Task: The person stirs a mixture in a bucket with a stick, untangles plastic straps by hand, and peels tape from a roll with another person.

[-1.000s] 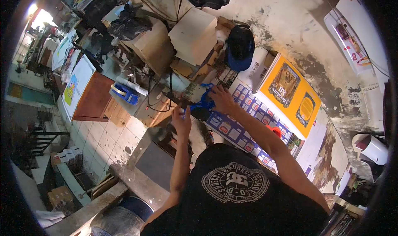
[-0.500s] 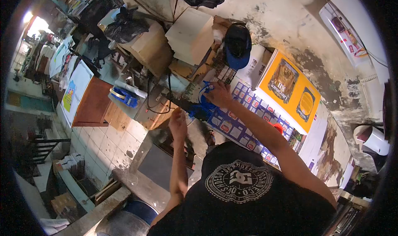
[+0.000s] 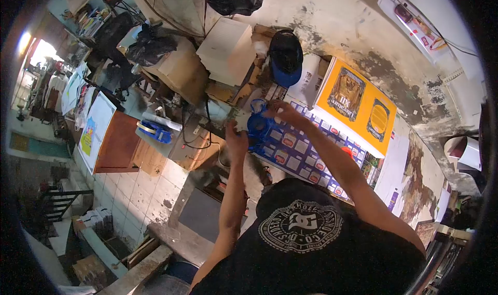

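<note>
My right hand [image 3: 280, 110], fingers bent inward, is at the upper right edge of a blue, partly see-through object [image 3: 258, 126] with a ring-like top. Whether it grips this object is hidden. My left hand [image 3: 236, 135] is raised just left of the blue object, its fingers curled together. Anything small between those fingers cannot be made out. Beneath the blue object and my right forearm lies a blue printed sheet [image 3: 306, 152] with rows of small pictures and white boxes.
A stack of yellow printed covers [image 3: 358, 106] lies right of the sheet. Beyond my hands are a dark blue cap [image 3: 286, 59], a pale paper stack [image 3: 226, 51] and a cardboard box [image 3: 179, 69]. Farther left, a blue tape dispenser [image 3: 155, 131] stands near a brown cabinet [image 3: 119, 139].
My left hand has moved up and right, closer to the blue object. My right hand has shifted to the object's upper right edge. The whole view has shifted slightly.
</note>
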A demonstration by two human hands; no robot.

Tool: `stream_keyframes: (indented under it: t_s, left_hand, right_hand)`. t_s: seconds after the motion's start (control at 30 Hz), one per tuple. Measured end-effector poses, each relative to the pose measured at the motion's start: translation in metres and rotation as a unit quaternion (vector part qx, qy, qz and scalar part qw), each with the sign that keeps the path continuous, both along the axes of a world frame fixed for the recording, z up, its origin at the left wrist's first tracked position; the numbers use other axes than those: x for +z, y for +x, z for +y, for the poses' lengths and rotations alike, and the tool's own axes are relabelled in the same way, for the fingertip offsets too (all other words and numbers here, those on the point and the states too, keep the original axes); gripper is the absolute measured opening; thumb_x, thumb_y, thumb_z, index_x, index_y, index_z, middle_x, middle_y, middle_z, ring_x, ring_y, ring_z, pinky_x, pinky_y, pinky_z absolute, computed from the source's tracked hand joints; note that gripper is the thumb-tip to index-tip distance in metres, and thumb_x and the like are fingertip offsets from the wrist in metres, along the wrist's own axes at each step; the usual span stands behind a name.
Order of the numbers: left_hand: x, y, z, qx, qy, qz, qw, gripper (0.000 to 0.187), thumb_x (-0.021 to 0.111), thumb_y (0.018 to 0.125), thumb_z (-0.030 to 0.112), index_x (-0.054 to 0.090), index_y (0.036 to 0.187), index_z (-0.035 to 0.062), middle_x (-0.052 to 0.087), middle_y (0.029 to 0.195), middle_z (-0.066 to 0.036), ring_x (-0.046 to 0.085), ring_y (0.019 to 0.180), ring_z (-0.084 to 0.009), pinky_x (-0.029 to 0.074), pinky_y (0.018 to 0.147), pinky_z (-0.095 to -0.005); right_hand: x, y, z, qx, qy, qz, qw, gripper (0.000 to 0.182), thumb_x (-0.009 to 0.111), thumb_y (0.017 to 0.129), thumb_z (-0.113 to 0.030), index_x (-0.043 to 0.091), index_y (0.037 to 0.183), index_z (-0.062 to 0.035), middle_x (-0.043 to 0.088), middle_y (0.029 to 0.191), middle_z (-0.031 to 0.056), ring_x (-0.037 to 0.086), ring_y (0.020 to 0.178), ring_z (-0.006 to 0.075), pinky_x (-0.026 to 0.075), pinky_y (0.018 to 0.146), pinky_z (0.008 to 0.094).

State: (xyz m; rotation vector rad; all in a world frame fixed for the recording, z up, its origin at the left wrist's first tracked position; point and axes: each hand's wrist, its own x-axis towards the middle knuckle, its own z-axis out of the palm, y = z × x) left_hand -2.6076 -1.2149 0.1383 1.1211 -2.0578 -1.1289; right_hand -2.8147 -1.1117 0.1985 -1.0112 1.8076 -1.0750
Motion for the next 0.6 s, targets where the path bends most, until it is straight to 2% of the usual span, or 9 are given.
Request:
stream_keyframes:
  t_s: [0.03,0.1,0.13,0.2,0.27,0.3,0.4,0.5,0.6]
  left_hand:
    - [-0.002,0.001,-0.001,0.010,-0.001,0.029,1.000,0.043,0.053,0.083,0.002,0.047,0.125,0.0029,0.054,0.117,-0.015,0.054,0.104,-0.0308,0.045,0.087,-0.0436]
    - [-0.008,0.003,-0.005,0.028,-0.006,0.086,0.996,0.041,0.053,0.084,0.003,0.047,0.124,0.0028,0.052,0.117,-0.015,0.053,0.105,-0.0302,0.044,0.087,-0.0428]
    - [-0.018,0.004,-0.010,0.031,-0.015,0.093,0.995,0.039,0.053,0.085,0.005,0.047,0.124,0.0021,0.052,0.117,-0.015,0.053,0.104,-0.0298,0.044,0.087,-0.0423]
    - [-0.034,0.001,-0.019,0.036,-0.032,0.106,0.993,0.036,0.052,0.088,0.009,0.047,0.123,0.0009,0.052,0.115,-0.015,0.053,0.102,-0.0292,0.043,0.087,-0.0415]
    - [0.001,0.001,-0.008,0.045,-0.016,0.123,0.991,0.035,0.052,0.091,0.013,0.047,0.123,0.0000,0.050,0.116,-0.016,0.050,0.103,-0.0287,0.041,0.088,-0.0407]
    - [0.016,0.001,-0.004,0.050,-0.008,0.131,0.990,0.035,0.052,0.092,0.015,0.047,0.123,-0.0005,0.049,0.117,-0.016,0.049,0.103,-0.0284,0.041,0.088,-0.0404]
    - [0.020,0.000,0.001,0.060,0.084,0.222,0.970,0.037,0.048,0.096,0.023,0.046,0.123,-0.0018,0.044,0.121,-0.016,0.047,0.105,-0.0277,0.039,0.090,-0.0385]
    - [0.020,0.003,0.002,0.043,0.051,0.292,0.954,0.049,0.047,0.096,0.033,0.038,0.129,-0.0022,0.038,0.128,-0.019,0.041,0.114,-0.0320,0.035,0.096,-0.0419]
    - [0.014,0.004,0.016,0.023,-0.171,0.141,0.975,0.070,0.052,0.092,0.043,0.025,0.138,-0.0022,0.033,0.134,-0.023,0.033,0.124,-0.0373,0.028,0.102,-0.0488]
  right_hand:
    - [0.003,-0.013,0.010,-0.016,-0.045,-0.132,0.990,0.037,0.072,0.073,-0.018,0.065,0.108,-0.0081,0.045,0.134,0.0169,0.037,0.128,0.0337,0.034,0.103,0.0443]
    - [0.016,-0.030,0.042,0.043,0.021,0.201,0.978,0.051,0.060,0.077,0.002,0.050,0.127,-0.0052,0.049,0.132,0.0167,0.043,0.125,0.0290,0.039,0.101,0.0401]
    - [0.031,-0.031,0.045,0.044,0.024,0.330,0.943,0.051,0.060,0.076,0.004,0.049,0.126,-0.0025,0.053,0.126,0.0161,0.050,0.117,0.0275,0.041,0.099,0.0386]
    - [0.003,-0.058,0.053,-0.070,-0.159,-0.007,0.985,0.051,0.061,0.081,-0.027,0.048,0.128,-0.0144,0.054,0.125,0.0071,0.049,0.117,0.0229,0.037,0.098,0.0433]
    - [0.039,-0.060,0.067,-0.153,-0.258,-0.296,0.907,0.049,0.059,0.082,-0.046,0.050,0.124,-0.0217,0.056,0.122,0.0030,0.051,0.112,0.0209,0.037,0.092,0.0448]
    - [0.068,-0.057,0.075,-0.196,-0.284,-0.439,0.830,0.048,0.056,0.082,-0.052,0.052,0.120,-0.0242,0.058,0.119,0.0021,0.053,0.108,0.0208,0.039,0.088,0.0443]
    - [0.138,-0.052,0.103,-0.206,-0.355,-0.458,0.788,0.051,0.054,0.085,-0.049,0.050,0.125,-0.0172,0.057,0.122,0.0079,0.058,0.101,0.0253,0.043,0.085,0.0407]
    - [0.174,-0.064,0.136,-0.188,-0.420,-0.487,0.742,0.057,0.051,0.088,-0.048,0.046,0.127,-0.0052,0.055,0.122,0.0194,0.058,0.102,0.0286,0.046,0.085,0.0428]
    - [0.207,-0.073,0.167,-0.172,-0.465,-0.401,0.770,0.063,0.050,0.089,-0.046,0.042,0.127,0.0035,0.053,0.119,0.0278,0.058,0.098,0.0312,0.047,0.086,0.0428]
